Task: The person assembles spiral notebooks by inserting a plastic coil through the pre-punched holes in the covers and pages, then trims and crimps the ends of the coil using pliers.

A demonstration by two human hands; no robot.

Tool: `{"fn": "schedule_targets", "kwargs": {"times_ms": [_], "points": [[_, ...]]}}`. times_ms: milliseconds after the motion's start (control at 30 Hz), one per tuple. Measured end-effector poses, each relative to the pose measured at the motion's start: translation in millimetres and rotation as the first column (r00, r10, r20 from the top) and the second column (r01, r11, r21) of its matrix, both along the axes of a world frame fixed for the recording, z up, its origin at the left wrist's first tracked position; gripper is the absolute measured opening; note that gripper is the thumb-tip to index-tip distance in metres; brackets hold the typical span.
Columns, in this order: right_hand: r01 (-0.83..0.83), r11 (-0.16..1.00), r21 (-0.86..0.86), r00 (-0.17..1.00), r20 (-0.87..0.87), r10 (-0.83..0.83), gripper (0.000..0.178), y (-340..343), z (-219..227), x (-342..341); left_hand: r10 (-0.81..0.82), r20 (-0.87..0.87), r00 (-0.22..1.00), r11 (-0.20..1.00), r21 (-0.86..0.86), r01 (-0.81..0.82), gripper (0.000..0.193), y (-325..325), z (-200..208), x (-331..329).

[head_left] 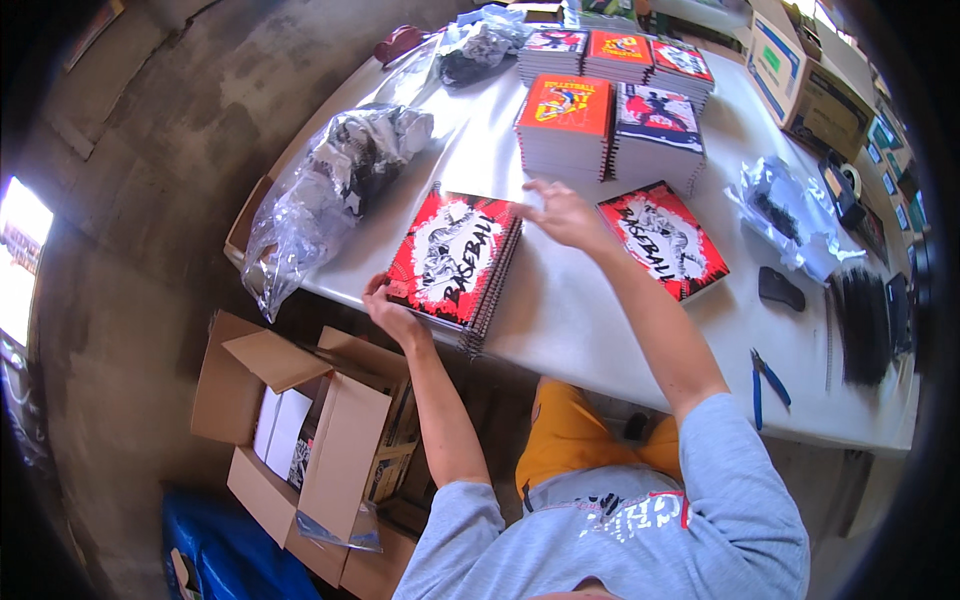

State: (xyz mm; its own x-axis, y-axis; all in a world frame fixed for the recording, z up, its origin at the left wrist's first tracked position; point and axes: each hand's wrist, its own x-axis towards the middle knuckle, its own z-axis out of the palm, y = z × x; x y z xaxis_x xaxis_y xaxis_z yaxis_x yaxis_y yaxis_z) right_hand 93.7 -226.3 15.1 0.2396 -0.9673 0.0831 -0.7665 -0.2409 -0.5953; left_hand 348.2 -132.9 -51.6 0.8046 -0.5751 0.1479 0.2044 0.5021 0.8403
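Note:
A small stack of spiral notebooks [455, 255] with red, white and black covers lies near the table's front edge, its wire binding on the right side. My left hand [393, 314] rests against the stack's lower left corner, fingers extended along the edge. Close to the upper right corner is my right hand [565, 213], its fingers stretched out and apart; whether they touch the binding I cannot tell. To the right, under my right forearm, a second red notebook [665, 240] lies at an angle.
Taller notebook stacks [563, 145] stand farther back. Crumpled plastic bags [340, 170] lie at left, another bag [785, 210] at right. Cutting pliers [768, 385], a black mouse [781, 288] and black binding coils [862, 325] sit on the right. Below left, an open carton [345, 450] holds packed items.

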Motion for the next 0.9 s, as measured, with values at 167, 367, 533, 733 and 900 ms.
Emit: {"fn": "schedule_targets", "kwargs": {"times_ms": [167, 367, 533, 733, 900], "points": [[0.470, 0.844, -0.261, 0.812, -0.248, -0.528, 0.058, 6.2, -10.0, -147.7, 0.327, 0.221, 0.919, 0.944, -0.033, -0.328, 0.025, 30.4, 21.5, 2.1], [0.458, 0.862, 0.216, 0.889, -0.086, -0.450, 0.062, 21.5, -42.0, -252.4, 0.386, 0.499, 0.776, 0.888, -0.430, -0.165, 0.031, 68.2, 96.3, -137.2], [0.515, 0.851, -0.104, 0.856, 0.006, -0.517, 0.046, 66.2, -5.4, -247.5, -0.549, 0.393, 0.738, 0.832, 0.164, 0.531, 0.056, 73.7, 67.8, -247.2], [0.218, 0.976, -0.031, 0.552, 0.828, -0.097, 0.033, 165.9, 10.9, -201.2, -0.755, 0.106, 0.647, 0.655, 0.139, 0.742, 0.023, 51.9, 48.4, -277.3], [0.194, 0.975, -0.103, 0.422, 0.907, 0.012, 0.032, 210.9, 25.4, -219.4, -0.777, 0.275, 0.566, 0.615, 0.139, 0.776, 0.038, 54.5, 73.5, -299.3]]}}
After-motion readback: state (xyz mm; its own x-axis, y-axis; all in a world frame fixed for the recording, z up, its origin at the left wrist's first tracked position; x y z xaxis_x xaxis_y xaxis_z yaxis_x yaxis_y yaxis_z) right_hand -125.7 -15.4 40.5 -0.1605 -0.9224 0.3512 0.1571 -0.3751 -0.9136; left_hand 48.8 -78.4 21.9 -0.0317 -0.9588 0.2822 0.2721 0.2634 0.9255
